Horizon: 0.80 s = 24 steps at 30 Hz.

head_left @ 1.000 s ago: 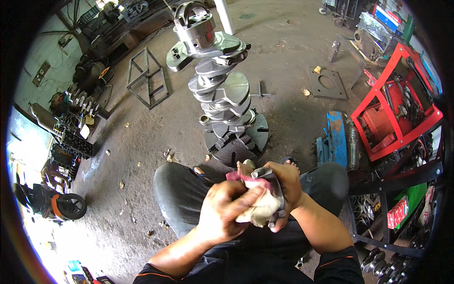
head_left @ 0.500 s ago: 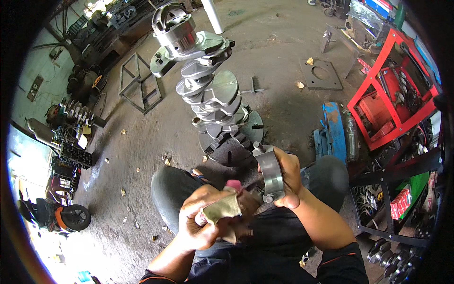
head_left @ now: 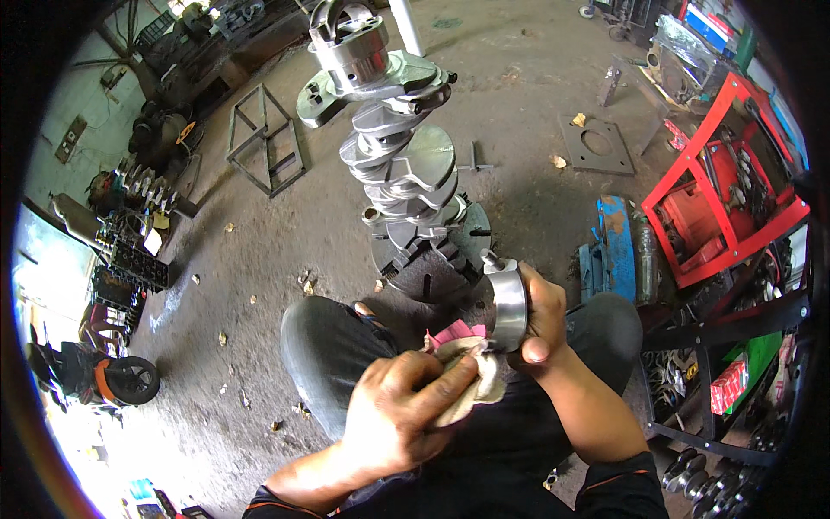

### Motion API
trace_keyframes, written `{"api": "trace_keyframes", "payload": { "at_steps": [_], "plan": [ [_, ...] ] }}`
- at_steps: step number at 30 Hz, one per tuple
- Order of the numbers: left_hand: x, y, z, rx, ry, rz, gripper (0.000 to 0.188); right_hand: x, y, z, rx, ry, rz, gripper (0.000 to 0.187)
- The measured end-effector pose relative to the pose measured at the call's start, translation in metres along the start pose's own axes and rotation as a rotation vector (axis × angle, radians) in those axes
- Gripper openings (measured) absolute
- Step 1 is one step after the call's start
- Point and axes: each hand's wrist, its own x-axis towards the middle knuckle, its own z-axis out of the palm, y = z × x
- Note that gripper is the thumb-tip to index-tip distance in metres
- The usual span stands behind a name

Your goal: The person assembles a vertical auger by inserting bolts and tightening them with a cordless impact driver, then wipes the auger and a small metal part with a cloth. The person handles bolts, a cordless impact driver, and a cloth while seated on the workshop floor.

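My right hand (head_left: 545,316) grips a shiny, curved steel bearing cap (head_left: 510,310) by its outer side, with a bolt (head_left: 492,259) sticking out at its upper end. Bunched in my left hand (head_left: 393,411) is a beige and pink rag (head_left: 474,394). The fingers press the rag against the lower end of the cap, and that end is partly hidden. Both hands are above my lap, between my knees. Just beyond them a large crankshaft (head_left: 406,169) stands upright on a dark round chuck (head_left: 424,275), with a steel ring piece (head_left: 354,52) at its top.
At the right stands a red metal rack (head_left: 683,203) with tools, beside a blue metal piece (head_left: 616,246) and a clear bottle (head_left: 646,259). A square plate with a hole (head_left: 598,157) and an angle-iron frame (head_left: 264,143) lie on the floor. Engine parts (head_left: 130,259) line the left wall.
My left hand has turned over and moved right with the rag, which now meets the cap's lower end. The cap has tilted more edge-on in my right hand. The whole view has shifted slightly.
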Motion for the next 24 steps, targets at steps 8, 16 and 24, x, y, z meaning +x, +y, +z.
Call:
{"api": "trace_keyframes", "payload": {
  "at_steps": [8, 16, 24],
  "plan": [
    [-0.004, -0.025, -0.020, -0.270, 0.272, -0.288, 0.037, 0.003, -0.008, 0.005, -0.022, -0.011, 0.102, 0.127],
    [0.002, -0.018, -0.003, -0.199, 0.202, -0.171, 0.066, 0.003, -0.008, 0.007, 0.006, -0.067, 0.092, 0.120],
    [0.020, -0.007, 0.007, 0.152, 0.092, 0.006, 0.059, 0.002, -0.005, 0.007, 0.029, -0.078, 0.178, 0.125]
  ]
}}
